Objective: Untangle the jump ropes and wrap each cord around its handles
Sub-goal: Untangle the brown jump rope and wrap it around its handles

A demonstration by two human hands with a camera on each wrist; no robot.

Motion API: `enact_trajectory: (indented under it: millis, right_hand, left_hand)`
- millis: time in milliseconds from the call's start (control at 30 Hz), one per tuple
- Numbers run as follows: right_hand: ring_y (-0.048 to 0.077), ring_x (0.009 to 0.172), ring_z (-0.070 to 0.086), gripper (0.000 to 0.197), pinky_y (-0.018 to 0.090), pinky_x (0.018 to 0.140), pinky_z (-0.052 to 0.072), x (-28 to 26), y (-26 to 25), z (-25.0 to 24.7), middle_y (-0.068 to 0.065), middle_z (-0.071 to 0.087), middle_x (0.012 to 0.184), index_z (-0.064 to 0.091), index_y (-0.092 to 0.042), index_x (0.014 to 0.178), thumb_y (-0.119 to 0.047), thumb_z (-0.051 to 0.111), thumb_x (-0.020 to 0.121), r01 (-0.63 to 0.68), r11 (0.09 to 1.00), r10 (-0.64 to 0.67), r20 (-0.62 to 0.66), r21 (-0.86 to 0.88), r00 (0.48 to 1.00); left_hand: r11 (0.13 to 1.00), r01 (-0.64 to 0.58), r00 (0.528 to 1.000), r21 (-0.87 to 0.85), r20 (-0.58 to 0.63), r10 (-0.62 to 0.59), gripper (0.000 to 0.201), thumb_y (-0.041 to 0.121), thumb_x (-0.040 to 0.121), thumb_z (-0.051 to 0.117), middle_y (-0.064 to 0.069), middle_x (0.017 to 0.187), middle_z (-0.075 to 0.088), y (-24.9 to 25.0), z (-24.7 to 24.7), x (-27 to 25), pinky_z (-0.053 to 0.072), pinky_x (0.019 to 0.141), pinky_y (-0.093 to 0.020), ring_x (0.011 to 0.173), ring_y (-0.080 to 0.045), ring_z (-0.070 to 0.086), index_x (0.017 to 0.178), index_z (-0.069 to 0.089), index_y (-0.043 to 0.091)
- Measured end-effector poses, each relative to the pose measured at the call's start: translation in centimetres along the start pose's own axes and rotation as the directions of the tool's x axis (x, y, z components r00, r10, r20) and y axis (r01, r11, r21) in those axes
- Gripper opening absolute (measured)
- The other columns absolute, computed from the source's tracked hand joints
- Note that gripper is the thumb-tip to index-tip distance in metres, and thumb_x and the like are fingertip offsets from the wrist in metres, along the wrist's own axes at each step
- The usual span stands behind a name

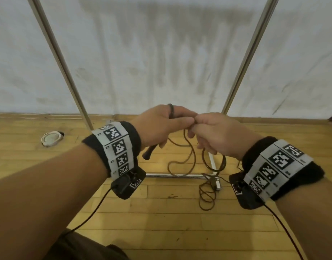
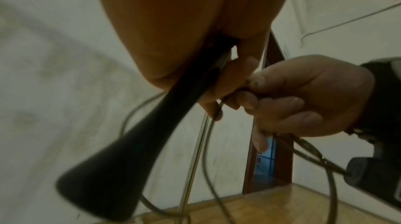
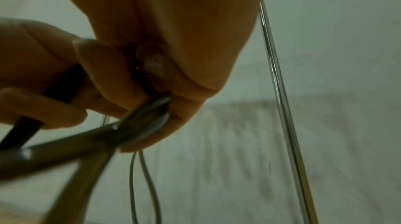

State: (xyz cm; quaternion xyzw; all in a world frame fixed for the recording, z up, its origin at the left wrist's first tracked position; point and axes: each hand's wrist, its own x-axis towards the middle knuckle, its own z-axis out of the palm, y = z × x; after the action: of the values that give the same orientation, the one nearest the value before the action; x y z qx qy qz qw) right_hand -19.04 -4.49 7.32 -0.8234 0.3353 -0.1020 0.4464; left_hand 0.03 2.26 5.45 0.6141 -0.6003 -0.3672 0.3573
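Observation:
My left hand [image 1: 161, 124] grips a black jump-rope handle [image 1: 149, 153] whose flared end sticks out below the palm; in the left wrist view the handle [image 2: 121, 159] runs down to the lower left. My right hand [image 1: 212, 132] meets the left one and pinches the thin brown cord [image 1: 191, 152] close to the handle's top. From both hands the cord hangs in loops down to a tangled pile [image 1: 207, 194] on the floor. In the right wrist view the cord [image 3: 143, 184] dangles under my curled fingers [image 3: 112, 66]. No second handle shows.
A metal frame stands ahead, with slanted poles [image 1: 62, 59] [image 1: 249, 53] and a floor bar [image 1: 180, 175] that the cord lies across. Behind it hangs a stained white sheet [image 1: 161, 53]. A small white round object [image 1: 50, 138] lies on the wooden floor at left.

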Motion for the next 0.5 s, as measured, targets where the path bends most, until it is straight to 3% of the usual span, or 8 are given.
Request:
enact_trajectory:
  millis: [133, 200, 267, 333, 433, 500]
  right_hand:
    - [0.002, 0.054, 0.065, 0.020, 0.052, 0.083, 0.060, -0.3, 0.1, -0.1, -0.017, 0.058, 0.051, 0.070, -0.025, 0.091, -0.030, 0.053, 0.101, 0.062, 0.993, -0.063, -0.002, -0.102, 0.998]
    - [0.002, 0.052, 0.063, 0.019, 0.053, 0.079, 0.060, -0.3, 1.1, -0.5, -0.016, 0.058, 0.051, 0.069, -0.025, 0.090, -0.033, 0.056, 0.101, 0.049, 0.989, -0.051, -0.011, -0.141, 0.999]
    - [0.005, 0.046, 0.056, 0.025, 0.058, 0.076, 0.058, -0.4, 2.7, -1.1, -0.011, 0.058, 0.050, 0.067, -0.022, 0.087, -0.035, 0.052, 0.103, -0.018, 0.982, 0.017, -0.008, -0.190, 1.000]
    - [0.009, 0.052, 0.059, 0.032, 0.056, 0.083, 0.055, -0.7, 4.5, -1.9, -0.004, 0.061, 0.054, 0.067, -0.024, 0.090, -0.039, 0.045, 0.106, -0.104, 0.973, 0.101, -0.027, -0.207, 0.995]
    - [0.009, 0.065, 0.065, 0.030, 0.046, 0.092, 0.052, -0.7, 6.1, -2.4, -0.001, 0.068, 0.061, 0.071, -0.033, 0.095, -0.044, 0.044, 0.106, -0.165, 0.956, 0.151, -0.075, -0.243, 0.986]
    - [0.007, 0.063, 0.066, 0.024, 0.040, 0.084, 0.054, -0.5, 6.4, -2.3, -0.006, 0.068, 0.060, 0.071, -0.037, 0.097, -0.049, 0.051, 0.101, -0.171, 0.944, 0.158, -0.069, -0.281, 0.985]
  left_hand:
    - [0.994, 0.019, 0.999, 0.105, 0.026, -0.022, 0.028, 0.060, 0.095, 0.068, 0.012, 0.062, 0.061, 0.1, -0.8, 0.3, 0.040, 0.049, -0.026, 0.047, -0.007, 0.046, 0.081, 0.072, 0.035]
    - [0.989, 0.026, 0.997, 0.143, -0.081, -0.015, 0.032, 0.062, 0.092, 0.070, 0.014, 0.053, 0.051, 0.3, -1.8, 0.5, 0.039, 0.047, -0.023, 0.045, -0.003, 0.044, 0.072, 0.069, 0.037]
    - [0.989, 0.073, 0.951, 0.132, -0.308, -0.029, 0.033, 0.063, 0.092, 0.069, 0.017, 0.051, 0.054, -0.1, -3.5, 0.7, 0.042, 0.050, -0.024, 0.044, 0.000, 0.047, 0.068, 0.068, 0.040]
    - [0.994, 0.097, 0.871, 0.055, -0.488, -0.058, 0.039, 0.061, 0.092, 0.069, 0.015, 0.053, 0.054, -0.9, -5.3, 0.7, 0.044, 0.060, -0.031, 0.051, -0.007, 0.051, 0.066, 0.067, 0.032]
    - [0.982, 0.175, 0.800, 0.075, -0.592, -0.097, 0.040, 0.057, 0.095, 0.069, 0.008, 0.063, 0.057, -2.2, -5.6, 0.8, 0.044, 0.065, -0.031, 0.058, -0.015, 0.053, 0.076, 0.065, 0.023]
    - [0.977, 0.203, 0.784, 0.057, -0.607, -0.128, 0.040, 0.056, 0.096, 0.068, 0.007, 0.065, 0.056, -2.7, -5.1, 1.1, 0.044, 0.064, -0.030, 0.057, -0.015, 0.052, 0.081, 0.066, 0.018]
